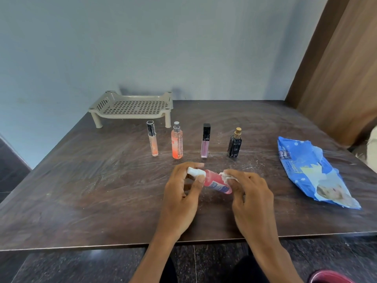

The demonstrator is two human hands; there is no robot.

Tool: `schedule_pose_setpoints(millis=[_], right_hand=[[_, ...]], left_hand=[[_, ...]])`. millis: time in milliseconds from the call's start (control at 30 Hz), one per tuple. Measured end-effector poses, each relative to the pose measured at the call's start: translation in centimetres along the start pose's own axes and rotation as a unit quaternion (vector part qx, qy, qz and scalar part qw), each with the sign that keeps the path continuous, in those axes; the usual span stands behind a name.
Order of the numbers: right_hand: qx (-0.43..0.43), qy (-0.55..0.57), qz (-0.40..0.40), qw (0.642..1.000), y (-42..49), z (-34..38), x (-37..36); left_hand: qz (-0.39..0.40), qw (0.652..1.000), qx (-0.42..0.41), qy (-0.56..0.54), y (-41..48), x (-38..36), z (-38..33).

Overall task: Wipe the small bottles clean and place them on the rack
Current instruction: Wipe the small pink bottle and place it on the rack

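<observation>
Grips the white cap [194, 171] of the pink bottle [216, 183] with the left hand [181, 190], tilting it sideways over the near table [81, 180] to expose the body. Pinches a crumpled wipe [229, 177] against its side with the right hand [251, 193]. Leaves a row of four bottles [205, 144] upright just near of the far-left rack [130, 117]; keeps the wipes pack [306, 170] right, probably for reach.

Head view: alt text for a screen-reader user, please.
A person's left hand holds a pink bottle by its white cap while the right hand presses a white wipe to it, at a dark table. Behind stand a clear tube, an orange spray bottle, a lilac tube and a black bottle, before a beige rack; a blue wipes pack lies right.
</observation>
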State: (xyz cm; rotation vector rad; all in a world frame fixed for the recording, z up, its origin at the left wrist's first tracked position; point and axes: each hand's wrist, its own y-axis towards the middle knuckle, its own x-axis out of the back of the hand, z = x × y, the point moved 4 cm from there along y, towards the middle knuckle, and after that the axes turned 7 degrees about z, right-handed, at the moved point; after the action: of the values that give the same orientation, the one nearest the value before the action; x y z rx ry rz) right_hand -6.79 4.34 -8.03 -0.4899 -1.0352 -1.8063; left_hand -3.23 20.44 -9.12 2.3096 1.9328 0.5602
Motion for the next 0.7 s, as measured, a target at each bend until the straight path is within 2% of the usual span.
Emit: schedule_pose_setpoints(millis=[200, 333, 467, 700], right_hand=[[0.014, -0.005, -0.015, 1.0, -0.1, 0.2, -0.1], [-0.008, 0.022, -0.03, 0.999, -0.2, 0.0, -0.3], [-0.018, 0.061, -0.033, 0.997, 0.1, 1.4, -0.4], [0.03, 0.098, -0.021, 0.995, 0.4, 3.6, -0.9]], left_hand=[[-0.065, 0.997, 0.025, -0.027, -0.3, 0.3, 0.1], [-0.084, 0.993, 0.05, -0.065, -0.4, 0.6, 0.6], [-0.068, 0.996, 0.032, -0.037, -0.4, 0.6, 0.4], [-0.085, 0.996, -0.008, -0.004, -0.4, 0.8, -0.3]])
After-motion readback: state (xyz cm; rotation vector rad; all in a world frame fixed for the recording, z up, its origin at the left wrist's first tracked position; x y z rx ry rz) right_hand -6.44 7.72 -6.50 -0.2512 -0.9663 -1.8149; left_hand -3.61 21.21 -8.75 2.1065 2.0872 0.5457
